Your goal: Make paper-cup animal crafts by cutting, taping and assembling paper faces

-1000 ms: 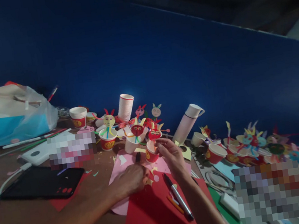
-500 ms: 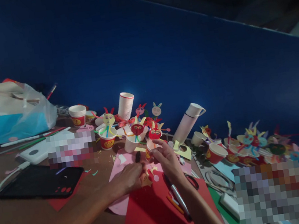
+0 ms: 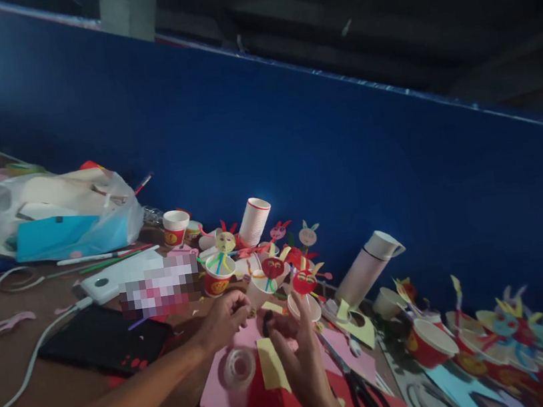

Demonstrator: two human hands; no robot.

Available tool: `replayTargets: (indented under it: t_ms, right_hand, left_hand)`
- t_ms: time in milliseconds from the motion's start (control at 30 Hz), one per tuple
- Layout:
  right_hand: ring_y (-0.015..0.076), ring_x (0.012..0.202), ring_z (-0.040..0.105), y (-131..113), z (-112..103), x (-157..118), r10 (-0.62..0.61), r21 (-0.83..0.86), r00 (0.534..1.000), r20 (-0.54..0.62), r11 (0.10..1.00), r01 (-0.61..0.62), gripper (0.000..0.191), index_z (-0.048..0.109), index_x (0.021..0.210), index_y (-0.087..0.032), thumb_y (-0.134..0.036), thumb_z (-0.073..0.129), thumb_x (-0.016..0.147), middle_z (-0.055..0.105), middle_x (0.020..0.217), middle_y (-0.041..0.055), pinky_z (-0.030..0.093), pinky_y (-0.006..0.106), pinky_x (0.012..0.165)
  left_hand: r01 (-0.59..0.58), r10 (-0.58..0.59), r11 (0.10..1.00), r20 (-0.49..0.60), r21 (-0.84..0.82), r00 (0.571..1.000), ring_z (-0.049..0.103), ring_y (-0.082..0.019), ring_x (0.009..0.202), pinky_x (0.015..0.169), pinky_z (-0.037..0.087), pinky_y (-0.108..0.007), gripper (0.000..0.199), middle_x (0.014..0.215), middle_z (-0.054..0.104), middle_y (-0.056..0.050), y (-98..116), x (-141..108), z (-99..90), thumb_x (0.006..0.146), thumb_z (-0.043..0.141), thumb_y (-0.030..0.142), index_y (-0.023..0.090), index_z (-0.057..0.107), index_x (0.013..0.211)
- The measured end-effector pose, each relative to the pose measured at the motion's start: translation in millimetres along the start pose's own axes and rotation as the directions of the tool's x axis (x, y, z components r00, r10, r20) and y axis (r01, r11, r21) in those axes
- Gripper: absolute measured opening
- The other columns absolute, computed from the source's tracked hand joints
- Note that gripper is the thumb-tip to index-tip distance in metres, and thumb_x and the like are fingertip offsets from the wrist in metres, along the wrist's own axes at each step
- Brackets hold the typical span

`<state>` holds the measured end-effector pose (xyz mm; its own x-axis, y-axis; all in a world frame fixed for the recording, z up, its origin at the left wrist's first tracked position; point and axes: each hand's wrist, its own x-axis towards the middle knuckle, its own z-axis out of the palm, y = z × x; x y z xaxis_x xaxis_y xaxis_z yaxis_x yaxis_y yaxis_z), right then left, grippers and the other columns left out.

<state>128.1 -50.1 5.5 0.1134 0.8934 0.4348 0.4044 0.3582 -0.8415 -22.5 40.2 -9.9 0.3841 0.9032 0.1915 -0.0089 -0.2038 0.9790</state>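
My left hand (image 3: 229,314) is just in front of the paper cups, its fingers curled in; whatever lies between the fingertips is hidden or too small to name. To its right, my right hand (image 3: 299,344) has its index finger stretched up and its thumb apart. That finger is close to a white paper cup (image 3: 304,308) bearing a red paper face (image 3: 304,282) with yellow horns. A small black object (image 3: 267,323) shows beside the right fingers. Below the hands are a tape roll (image 3: 239,368), a yellow paper strip (image 3: 272,365), pink paper (image 3: 215,400) and black-handled scissors (image 3: 366,395).
Decorated cups (image 3: 219,279) crowd behind the hands, and more stand at the right (image 3: 430,343). A white flask (image 3: 369,267) leans in view near the blue partition (image 3: 239,120). Left lie a black tablet-like slab (image 3: 99,342), a white power bank (image 3: 120,276) and a plastic bag (image 3: 71,218).
The view has swung left and up. My left hand has moved left, off the tape roll; my right hand has drawn back from the red-faced cup, its fingers spreading. The scissors show more fully.
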Motion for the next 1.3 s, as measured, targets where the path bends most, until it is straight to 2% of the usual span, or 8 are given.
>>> replayTargets:
  t_ms: [167, 300, 400, 633, 800, 1000, 1133, 1300]
  right_hand:
    - [0.0179, 0.082, 0.061, 5, 17, 17, -0.108, -0.072, 0.994, 0.015, 0.991, 0.108, 0.067, 0.016, 0.141, -0.020, -0.022, 0.052, 0.084, 0.065, 0.091, 0.0049, 0.049, 0.036, 0.078]
    - [0.0168, 0.078, 0.062, 7, 29, 29, -0.128, -0.092, 0.992, -0.001, 0.988, 0.127, 0.067, 0.015, 0.141, -0.021, -0.023, 0.052, 0.085, 0.065, 0.088, 0.0033, 0.050, 0.035, 0.077]
    - [0.0169, 0.075, 0.062, 9, 34, 28, -0.111, -0.106, 0.994, -0.025, 0.989, 0.107, 0.069, 0.013, 0.142, -0.020, -0.026, 0.053, 0.085, 0.065, 0.084, 0.0020, 0.049, 0.035, 0.076]
    - [0.0187, 0.077, 0.061, 20, 34, 20, -0.051, -0.195, 0.997, -0.065, 0.980, 0.038, 0.068, 0.017, 0.140, -0.020, -0.025, 0.054, 0.084, 0.064, 0.085, 0.0023, 0.050, 0.036, 0.074]
    - [0.0176, 0.073, 0.060, 16, 33, 20, -0.068, -0.249, 0.994, -0.081, 0.967, 0.046, 0.067, 0.021, 0.140, -0.019, -0.022, 0.055, 0.082, 0.064, 0.080, 0.0001, 0.048, 0.035, 0.074]
    - [0.0169, 0.072, 0.060, 12, 31, 20, -0.056, -0.174, 0.997, -0.053, 0.984, 0.046, 0.064, 0.019, 0.140, -0.019, -0.022, 0.052, 0.084, 0.063, 0.080, 0.0003, 0.048, 0.033, 0.072]
    - [0.0166, 0.073, 0.061, 17, 34, 18, -0.035, -0.158, 0.998, -0.056, 0.987, 0.026, 0.066, 0.019, 0.140, -0.019, -0.020, 0.052, 0.083, 0.062, 0.082, 0.0007, 0.049, 0.032, 0.072]
    - [0.0165, 0.071, 0.061, 20, 37, 17, -0.039, -0.163, 0.996, -0.077, 0.986, 0.026, 0.065, 0.021, 0.139, -0.018, -0.020, 0.053, 0.082, 0.064, 0.080, 0.0011, 0.050, 0.030, 0.068]
  left_hand:
    - [-0.019, 0.014, 0.997, -0.071, -0.077, 0.997, 0.045, -0.008, 0.047, 0.044, 0.034, -0.020, 0.016, 0.060, 0.049, 0.004, -18, 7, -5.7, 0.075, 0.050, 0.031, 0.016, 0.049, 0.072]
    - [-0.035, 0.029, 0.991, -0.052, -0.132, 0.998, 0.045, -0.008, 0.049, 0.047, 0.035, -0.020, 0.013, 0.062, 0.051, 0.004, -19, 3, -3.8, 0.075, 0.051, 0.029, 0.016, 0.049, 0.072]
    - [-0.023, 0.020, 0.986, -0.020, -0.165, 1.000, 0.045, -0.008, 0.051, 0.049, 0.035, -0.020, 0.013, 0.062, 0.050, 0.004, -17, -3, -1.7, 0.076, 0.052, 0.028, 0.016, 0.049, 0.072]
    - [0.043, -0.037, 0.979, 0.036, -0.200, 0.999, 0.043, -0.008, 0.049, 0.048, 0.034, -0.019, 0.016, 0.059, 0.050, 0.004, -14, -7, 3.9, 0.076, 0.055, 0.030, 0.015, 0.050, 0.071]
    - [0.072, -0.061, 0.958, 0.049, -0.278, 0.997, 0.043, -0.007, 0.048, 0.046, 0.033, -0.019, 0.019, 0.058, 0.051, 0.004, -13, -7, 4.9, 0.073, 0.059, 0.032, 0.015, 0.051, 0.071]
    - [0.163, -0.135, 0.921, 0.102, -0.355, 0.986, 0.047, -0.008, 0.049, 0.048, 0.036, -0.020, 0.026, 0.061, 0.054, 0.002, -3, -11, 2.2, 0.075, 0.057, 0.038, 0.013, 0.055, 0.079]
    - [0.200, -0.177, 0.908, 0.098, -0.368, 0.979, 0.047, -0.008, 0.050, 0.047, 0.036, -0.020, 0.031, 0.062, 0.056, 0.002, -3, -11, 2.2, 0.070, 0.062, 0.038, 0.013, 0.056, 0.088]
    - [0.192, -0.172, 0.937, 0.093, -0.292, 0.981, 0.045, -0.008, 0.048, 0.046, 0.036, -0.020, 0.024, 0.054, 0.052, 0.004, -3, -11, 1.8, 0.067, 0.063, 0.036, 0.014, 0.056, 0.074]
